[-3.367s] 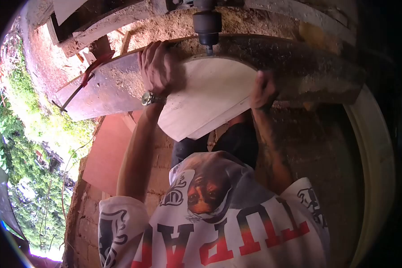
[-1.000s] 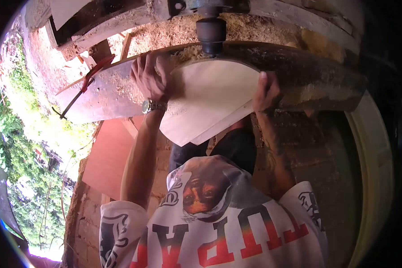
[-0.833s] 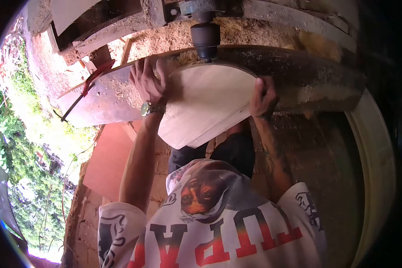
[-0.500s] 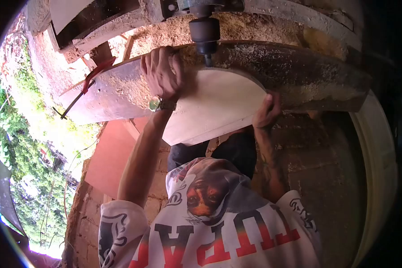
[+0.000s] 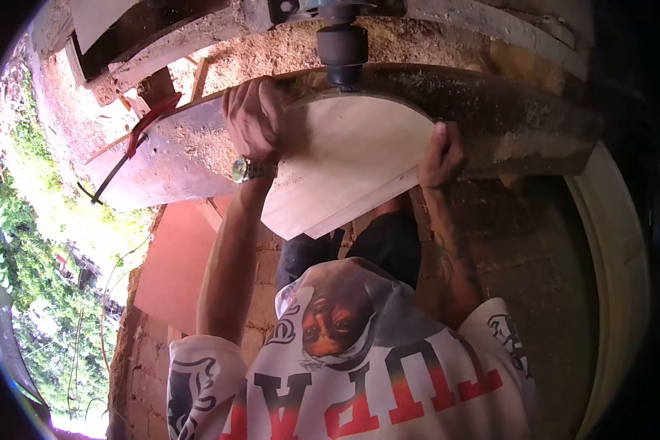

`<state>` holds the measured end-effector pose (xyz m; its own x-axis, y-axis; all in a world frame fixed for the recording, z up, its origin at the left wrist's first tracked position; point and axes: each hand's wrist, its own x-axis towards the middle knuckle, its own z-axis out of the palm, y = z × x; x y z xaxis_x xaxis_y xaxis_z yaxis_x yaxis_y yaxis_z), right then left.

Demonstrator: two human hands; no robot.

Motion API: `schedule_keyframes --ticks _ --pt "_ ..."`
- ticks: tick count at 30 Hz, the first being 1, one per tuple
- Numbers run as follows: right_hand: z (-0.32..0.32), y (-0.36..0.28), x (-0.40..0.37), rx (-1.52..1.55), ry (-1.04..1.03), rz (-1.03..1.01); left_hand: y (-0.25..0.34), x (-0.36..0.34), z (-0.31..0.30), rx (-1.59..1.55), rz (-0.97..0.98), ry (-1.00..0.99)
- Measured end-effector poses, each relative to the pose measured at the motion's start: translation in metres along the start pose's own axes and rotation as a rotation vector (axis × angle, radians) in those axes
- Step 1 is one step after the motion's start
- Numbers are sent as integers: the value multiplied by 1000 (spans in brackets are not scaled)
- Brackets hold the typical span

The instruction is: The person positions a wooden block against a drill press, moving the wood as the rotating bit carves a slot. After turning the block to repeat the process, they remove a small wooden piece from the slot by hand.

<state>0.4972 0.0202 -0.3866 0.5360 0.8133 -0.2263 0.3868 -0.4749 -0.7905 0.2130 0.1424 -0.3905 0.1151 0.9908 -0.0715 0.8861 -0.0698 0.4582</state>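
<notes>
A pale wooden board (image 5: pixel 352 158) with a curved far edge lies flat on a dark, dusty worktable (image 5: pixel 521 139). My left hand (image 5: pixel 253 121), a watch on its wrist, presses on the board's left side with bent fingers. At the right corner my right hand (image 5: pixel 441 155) grips the board, thumb on top and the other fingers mostly out of sight. A dark machine spindle (image 5: pixel 343 48) points down at the middle of the curved edge. Its lower end meets or nearly meets the wood there, and the bit is mostly hidden.
A red-handled clamp (image 5: pixel 152 121) sits on the table's left edge, its bar sticking out. Sawdust (image 5: pixel 271 55) lies thick behind the table. A reddish panel (image 5: pixel 172 264) leans below on the left, and a pale curved frame (image 5: pixel 612 220) stands at the right.
Both hands have pushed the board farther forward, turning it slightly, so its curved edge is closer to the spindle. The bit, visible earlier, is now mostly hidden. The view has shifted a little.
</notes>
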Motion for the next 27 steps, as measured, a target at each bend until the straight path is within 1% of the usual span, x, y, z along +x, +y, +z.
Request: schedule_keyframes --ticks 3,4,6,9,10,15,19,23,27 --pt "11 1 1 46 19 -69 -12 -8 -2 77 8 114" --pt "10 -2 -1 35 2 -37 -19 -12 -1 93 -36 68" --pt "6 -10 -1 15 -31 24 -26 -20 3 155 -59 60" --pt "7 3 -12 -7 -24 -38 -26 -32 3 161 -86 49" --pt "6 3 -16 2 -27 -30 -25 -34 2 150 -93 45" --pt "5 2 -34 33 -15 7 -19 -33 -4 152 -63 25" --pt "3 12 -50 8 -26 103 -19 -26 -4 163 -9 59" --pt "8 13 -54 9 31 110 -24 -17 -3 229 28 64" --pt "11 4 -34 59 44 86 -13 -3 -8 210 -12 7"
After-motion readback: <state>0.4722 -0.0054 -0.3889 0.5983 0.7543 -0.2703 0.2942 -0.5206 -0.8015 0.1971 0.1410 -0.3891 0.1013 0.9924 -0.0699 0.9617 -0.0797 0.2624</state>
